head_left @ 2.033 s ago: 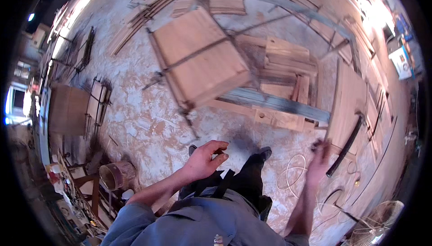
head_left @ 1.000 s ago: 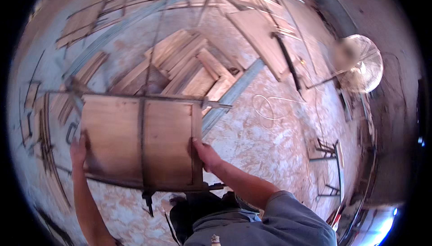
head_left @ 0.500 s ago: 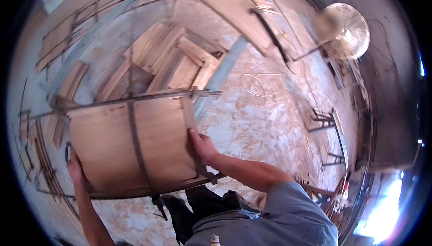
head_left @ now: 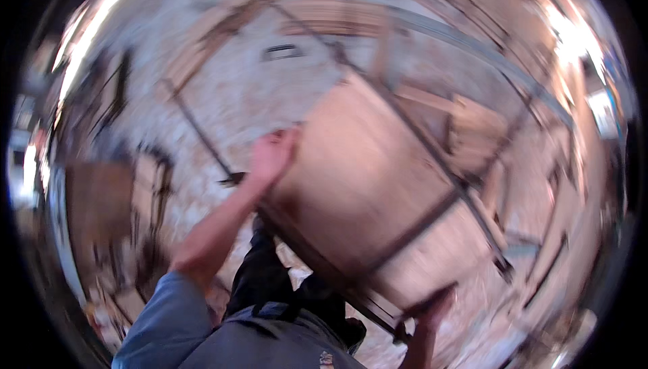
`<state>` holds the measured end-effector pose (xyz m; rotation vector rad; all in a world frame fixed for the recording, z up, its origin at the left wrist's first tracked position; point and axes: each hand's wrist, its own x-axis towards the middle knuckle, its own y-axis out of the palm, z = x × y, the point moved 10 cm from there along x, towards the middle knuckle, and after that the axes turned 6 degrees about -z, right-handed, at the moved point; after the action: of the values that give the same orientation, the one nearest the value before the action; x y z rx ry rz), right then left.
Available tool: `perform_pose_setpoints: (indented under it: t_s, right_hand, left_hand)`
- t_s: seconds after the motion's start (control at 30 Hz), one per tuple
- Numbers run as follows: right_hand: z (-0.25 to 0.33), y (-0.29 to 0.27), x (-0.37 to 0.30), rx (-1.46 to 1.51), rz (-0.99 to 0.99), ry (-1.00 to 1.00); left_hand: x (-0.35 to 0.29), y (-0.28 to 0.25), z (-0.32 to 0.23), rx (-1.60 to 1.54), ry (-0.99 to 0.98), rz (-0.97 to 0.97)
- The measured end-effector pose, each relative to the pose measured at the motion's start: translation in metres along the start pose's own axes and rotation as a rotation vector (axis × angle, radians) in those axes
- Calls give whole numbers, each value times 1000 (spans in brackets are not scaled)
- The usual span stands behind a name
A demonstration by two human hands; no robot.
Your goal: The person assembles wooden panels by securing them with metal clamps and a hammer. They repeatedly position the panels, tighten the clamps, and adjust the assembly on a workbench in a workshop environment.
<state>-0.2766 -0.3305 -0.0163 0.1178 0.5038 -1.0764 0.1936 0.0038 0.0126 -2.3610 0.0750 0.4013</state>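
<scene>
A wide pale wooden panel (head_left: pixel 358 173) is held up in front of my body, tilted. A dark strip (head_left: pixel 418 234) crosses its face. Two long dark bars, which look like bar clamps, run along its edges: a far bar (head_left: pixel 432 156) and a near bar (head_left: pixel 297 237). Both stick out past the panel's ends. My left hand (head_left: pixel 273 156) grips the left end, its fingers curled at the edge. At the opposite end, low on the right, my right hand (head_left: pixel 432 311) holds the panel; motion smears its fingers.
Stacked timber (head_left: pixel 476 129) lies on the floor beyond the panel. Planks (head_left: pixel 331 18) lie farther off, near a long bluish rail (head_left: pixel 466 35). A brown board (head_left: pixel 100 207) stands at the left. Much of the surroundings is blurred.
My view and body have swung round to the left. The panel, still in both hands, now slants down to the right, and the timber stack shows on its right side.
</scene>
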Motion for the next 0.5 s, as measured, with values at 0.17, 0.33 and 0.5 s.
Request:
perform_pose_setpoints:
  t_s: [0.17,0.33,0.5]
  right_hand:
    - [54,10,-45,-276,-72,-223]
    - [44,147,-82,-441,127,-290]
    - [33,337,-166,-317,201,31]
  left_hand:
    - [-40,-75,107,-221,-199,-53]
    - [-45,-181,285,-312,-361,-205]
    - [-85,-318,440,-455,-572,-453]
